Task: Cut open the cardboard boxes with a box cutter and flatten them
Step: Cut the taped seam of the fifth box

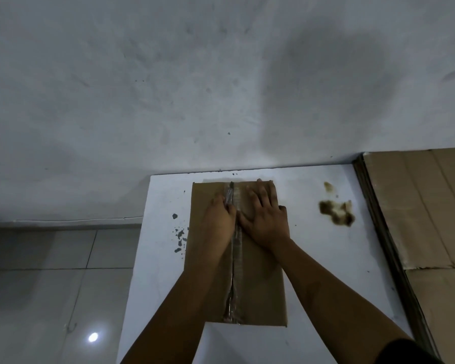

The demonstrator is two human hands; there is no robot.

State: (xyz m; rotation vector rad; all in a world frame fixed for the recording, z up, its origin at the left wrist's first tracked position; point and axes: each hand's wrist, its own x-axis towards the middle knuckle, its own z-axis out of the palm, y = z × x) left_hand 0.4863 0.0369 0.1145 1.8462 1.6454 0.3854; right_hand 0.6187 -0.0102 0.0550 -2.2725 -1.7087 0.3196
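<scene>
- Behind everything, a pale scuffed wall point(168, 74), blotched with a big dark patch at upper right.
- Below left, a grey tiled floor point(50, 285), glossy, with one bright spot of reflected light.
- Pushed against the wall, a white table point(326, 245), chipped near its left edge and marked by a brown stain point(336, 211) at right.
- Along the table's right side, a stack of flattened cardboard point(426, 206), edges layered, running away toward the wall.
- At table centre, a closed cardboard box point(263, 279), long axis pointing straight away toward the wall, near end by the front edge, far end close to the wall.
- Down the middle of its top, a strip of clear tape point(237, 253) over the flap seam, parallel to that long axis; split and ragged along the near part.
- Right hand point(267, 219) flat on the right flap, fingers spread and straight, pressing down just beside the seam.
- Left hand point(220, 222) curled round a box cutter point(230, 194), gripping it over the seam near the far end.
- Cutter lying along the tape line, tip pointing away toward the wall; blade too blurred to make out.
</scene>
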